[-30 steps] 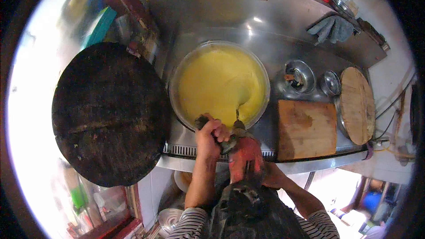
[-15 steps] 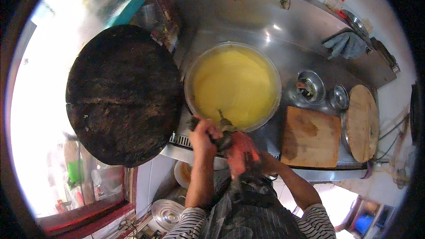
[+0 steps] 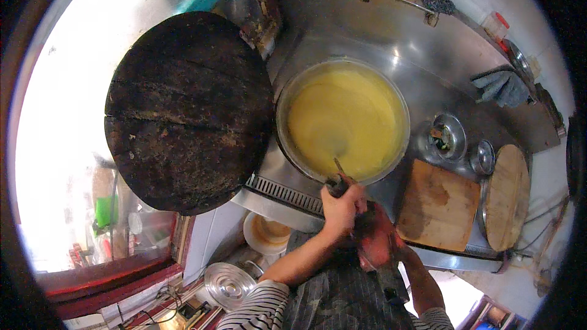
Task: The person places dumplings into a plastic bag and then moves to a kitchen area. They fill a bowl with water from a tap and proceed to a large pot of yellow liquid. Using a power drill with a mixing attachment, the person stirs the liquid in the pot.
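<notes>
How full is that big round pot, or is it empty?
Not empty: yellow mixture spreads wall to wall inside the pot, hiding its bottom. Exactly how full, I cannot tell; the mixture's depth does not show.

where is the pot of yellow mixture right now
In the head view, the pot is just right of centre, between the dark round board on its left and the square wooden board.

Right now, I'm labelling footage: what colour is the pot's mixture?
The mixture is yellow, best seen in the head view.
</notes>
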### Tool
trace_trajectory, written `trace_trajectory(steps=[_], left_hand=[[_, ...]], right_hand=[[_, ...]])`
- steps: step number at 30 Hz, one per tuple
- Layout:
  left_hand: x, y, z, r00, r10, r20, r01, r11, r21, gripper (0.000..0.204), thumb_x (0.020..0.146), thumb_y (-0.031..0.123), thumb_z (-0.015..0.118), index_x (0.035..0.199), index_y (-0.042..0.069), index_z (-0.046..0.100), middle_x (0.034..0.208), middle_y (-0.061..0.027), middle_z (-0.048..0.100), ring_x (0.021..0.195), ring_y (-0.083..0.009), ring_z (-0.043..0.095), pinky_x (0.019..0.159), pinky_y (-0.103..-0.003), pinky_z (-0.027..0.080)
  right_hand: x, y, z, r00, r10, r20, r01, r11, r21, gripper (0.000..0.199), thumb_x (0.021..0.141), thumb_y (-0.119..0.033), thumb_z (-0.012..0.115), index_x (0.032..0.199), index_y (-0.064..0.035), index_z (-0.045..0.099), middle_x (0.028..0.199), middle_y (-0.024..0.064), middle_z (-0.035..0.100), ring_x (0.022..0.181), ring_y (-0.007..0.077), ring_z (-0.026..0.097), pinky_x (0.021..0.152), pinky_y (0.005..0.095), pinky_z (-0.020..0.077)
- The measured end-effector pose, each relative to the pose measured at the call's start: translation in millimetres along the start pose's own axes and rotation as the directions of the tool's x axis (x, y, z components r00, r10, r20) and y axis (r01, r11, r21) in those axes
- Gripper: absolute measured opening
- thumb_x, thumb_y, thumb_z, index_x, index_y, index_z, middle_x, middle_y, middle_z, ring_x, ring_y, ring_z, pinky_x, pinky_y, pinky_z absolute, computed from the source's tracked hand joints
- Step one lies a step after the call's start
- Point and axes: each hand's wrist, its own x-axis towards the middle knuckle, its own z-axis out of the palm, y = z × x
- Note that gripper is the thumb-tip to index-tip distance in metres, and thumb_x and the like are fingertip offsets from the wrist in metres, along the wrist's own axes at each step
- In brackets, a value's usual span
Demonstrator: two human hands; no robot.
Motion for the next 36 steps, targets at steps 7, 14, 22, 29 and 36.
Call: trace_trajectory(steps=[7,14,22,29,36], left_hand=[[15,2,-13,0.995,0.100,0.024,-0.100,0.995,-0.001,0.019,0.074,-0.005,0.053,0.080,0.008,0.040,0.052,-0.0060,0.043,0.038,-0.0179,0.042,0.035,-0.031,0.035],[-6,-24,0,0.995,0.051,0.083,-0.047,0.998,-0.050,0.012,0.075,-0.002,0.055,0.074,0.004,0.045,0.054,-0.0044,0.049,0.041,-0.0132,0.046,0.041,-0.027,0.037],[15,-11,-7,0.836,0.084,0.542,-0.121,0.992,0.032,0.022,0.076,0.000,0.062,0.077,0.004,0.041,0.068,-0.0089,0.057,0.059,-0.0187,0.058,0.057,-0.032,0.048],[81,17,-16,0.862,0.071,0.502,-0.086,0.996,0.006,0.018,0.074,-0.006,0.055,0.074,0.003,0.039,0.055,-0.0103,0.050,0.047,-0.0205,0.054,0.048,-0.033,0.045],[130,24,3,0.900,0.093,0.426,-0.079,0.996,-0.051,0.016,0.074,-0.004,0.052,0.075,0.005,0.038,0.051,-0.0076,0.042,0.040,-0.0178,0.043,0.041,-0.032,0.038]], right_hand=[[36,-9,-6,0.998,-0.048,-0.037,0.047,0.999,-0.020,0.054,0.073,-0.024,0.070,0.117,-0.0012,0.049,0.112,0.0117,0.057,0.097,0.0217,0.056,0.085,0.0377,0.0455],[12,-5,-12,1.000,-0.017,-0.021,0.018,1.000,0.006,0.053,0.074,-0.026,0.069,0.117,-0.0015,0.049,0.112,0.0114,0.057,0.097,0.0219,0.056,0.086,0.0378,0.0455],[30,-9,-17,1.000,-0.023,-0.012,0.023,0.997,0.073,0.052,0.075,-0.027,0.068,0.116,-0.0018,0.050,0.112,0.0111,0.058,0.097,0.0222,0.056,0.086,0.0378,0.0454],[115,-25,-28,0.993,-0.101,-0.068,0.108,0.988,0.113,0.051,0.076,-0.029,0.067,0.116,-0.0020,0.051,0.112,0.0109,0.058,0.097,0.0225,0.057,0.087,0.0379,0.0454],[146,-29,-38,0.981,-0.093,-0.168,0.132,0.963,0.235,0.050,0.077,-0.031,0.066,0.115,-0.0023,0.051,0.112,0.0106,0.058,0.098,0.0227,0.057,0.088,0.0380,0.0454]])
